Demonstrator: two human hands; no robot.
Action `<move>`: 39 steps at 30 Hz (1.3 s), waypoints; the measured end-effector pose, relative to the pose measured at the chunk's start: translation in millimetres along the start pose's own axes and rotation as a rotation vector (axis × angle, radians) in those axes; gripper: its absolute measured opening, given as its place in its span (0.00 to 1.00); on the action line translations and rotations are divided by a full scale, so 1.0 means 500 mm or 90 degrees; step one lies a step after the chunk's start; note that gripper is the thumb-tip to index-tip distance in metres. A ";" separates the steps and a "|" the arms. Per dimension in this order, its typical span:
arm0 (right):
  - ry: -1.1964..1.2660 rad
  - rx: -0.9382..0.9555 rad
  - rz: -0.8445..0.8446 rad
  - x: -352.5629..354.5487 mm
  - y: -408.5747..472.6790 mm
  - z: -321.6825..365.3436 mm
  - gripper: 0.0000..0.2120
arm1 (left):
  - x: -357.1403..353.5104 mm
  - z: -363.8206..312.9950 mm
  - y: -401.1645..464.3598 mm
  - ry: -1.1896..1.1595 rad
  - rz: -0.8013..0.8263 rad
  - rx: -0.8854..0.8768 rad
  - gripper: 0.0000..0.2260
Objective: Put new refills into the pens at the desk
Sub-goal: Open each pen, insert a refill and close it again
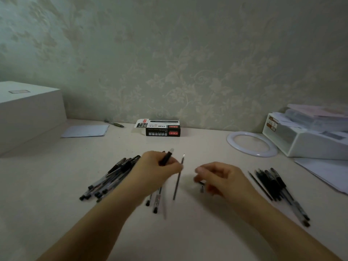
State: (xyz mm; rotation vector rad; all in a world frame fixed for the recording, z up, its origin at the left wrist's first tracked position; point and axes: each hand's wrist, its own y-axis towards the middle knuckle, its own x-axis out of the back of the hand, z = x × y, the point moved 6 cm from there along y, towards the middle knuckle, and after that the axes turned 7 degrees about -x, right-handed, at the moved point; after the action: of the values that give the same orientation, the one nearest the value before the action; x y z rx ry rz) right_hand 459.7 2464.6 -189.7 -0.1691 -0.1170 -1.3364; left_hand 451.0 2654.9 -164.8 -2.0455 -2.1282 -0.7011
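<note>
Desk: pale top against patterned wallpaper; you're working at the near middle.
Left hand: you're gripping a dark pen barrel, fingers curled round it, pale end pointing far.
Refill: thin black one, lying or hanging just right of your left hand; contact is blurred, can't tell if you're holding it.
Right hand: fingers are curling near a small dark piece, probably a pen tip; can't tell whether you're pinching it.
Progress: looks mid-way, one pen apart. Left pile of pens is bigger than the right pile; which one is finished, can't tell. A few more pens are lying under your left wrist.
Containers: black refill box at the far middle is lying with its flap open, contents not visible. White organiser far right is holding papers. Big white box far left, closed.
</note>
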 end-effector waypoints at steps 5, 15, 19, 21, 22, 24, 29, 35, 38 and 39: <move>-0.009 -0.040 0.105 -0.041 -0.007 -0.018 0.06 | -0.070 0.001 -0.011 -0.072 -0.006 -0.043 0.05; 0.380 0.007 -0.170 0.071 0.011 0.000 0.10 | -0.101 0.004 -0.017 0.011 0.112 -0.114 0.08; 0.370 -0.002 -0.141 0.056 0.013 -0.005 0.10 | -0.103 -0.003 -0.017 0.009 0.124 -0.135 0.08; 0.362 -0.002 -0.132 0.053 0.014 -0.008 0.11 | -0.102 -0.003 -0.017 0.007 0.121 -0.136 0.08; 0.362 0.001 -0.130 0.052 0.014 -0.008 0.11 | -0.101 -0.003 -0.016 0.007 0.115 -0.134 0.08; 0.359 0.007 -0.130 0.054 0.015 -0.009 0.10 | -0.099 -0.001 -0.015 0.010 0.107 -0.128 0.09; 0.337 0.015 -0.116 0.049 0.020 -0.012 0.10 | -0.101 0.000 -0.017 0.008 0.123 -0.120 0.09; 0.245 0.043 -0.096 0.051 0.018 -0.006 0.09 | -0.100 -0.002 -0.019 0.008 0.123 -0.129 0.08; 0.018 0.054 -0.079 0.036 0.014 -0.005 0.06 | -0.105 -0.008 -0.023 0.024 0.141 -0.145 0.07; -0.055 0.069 -0.066 0.027 0.011 -0.002 0.06 | -0.106 -0.009 -0.023 0.028 0.141 -0.148 0.07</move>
State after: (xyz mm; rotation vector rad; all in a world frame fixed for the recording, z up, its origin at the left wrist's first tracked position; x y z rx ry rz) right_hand 468.4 2452.7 -188.4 -0.1308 -0.2735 -1.4224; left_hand 443.4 2604.6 -184.4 -2.3095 -1.8333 -0.9868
